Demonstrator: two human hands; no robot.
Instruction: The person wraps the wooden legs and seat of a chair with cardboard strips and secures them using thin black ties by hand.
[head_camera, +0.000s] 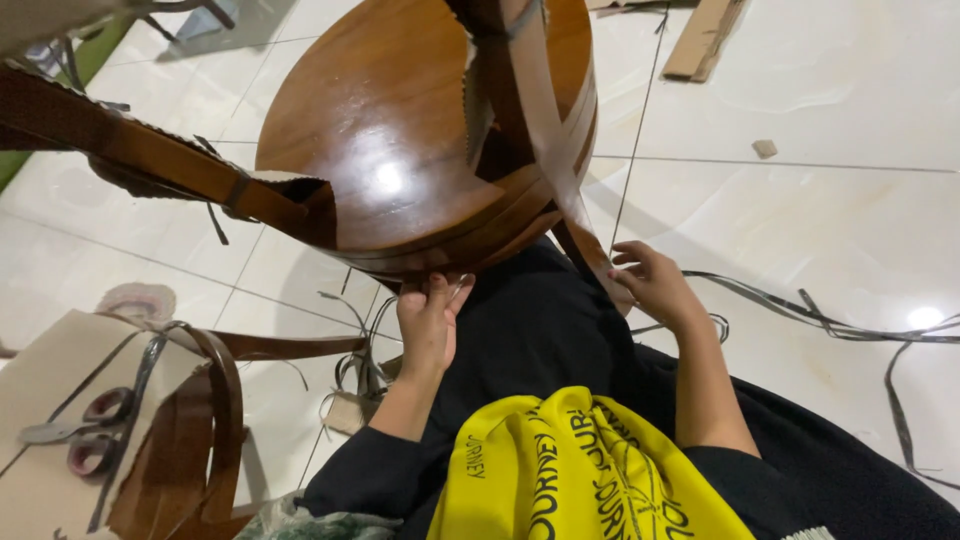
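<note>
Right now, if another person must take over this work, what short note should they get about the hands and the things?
Left hand: fingertips pinch the lower edge of the round wooden stool top, at the glossy brown strip that runs round its rim.
Right hand: grips a loose length of brown strip that crosses the top and comes down over the edge.
Done: strip already lies along the near part of the rim.
Left: the loose length is not yet laid flat; I cannot tell how far round the far side is covered.
Nearby: scissors on cardboard at the left, thin offcuts on the tiled floor.
</note>
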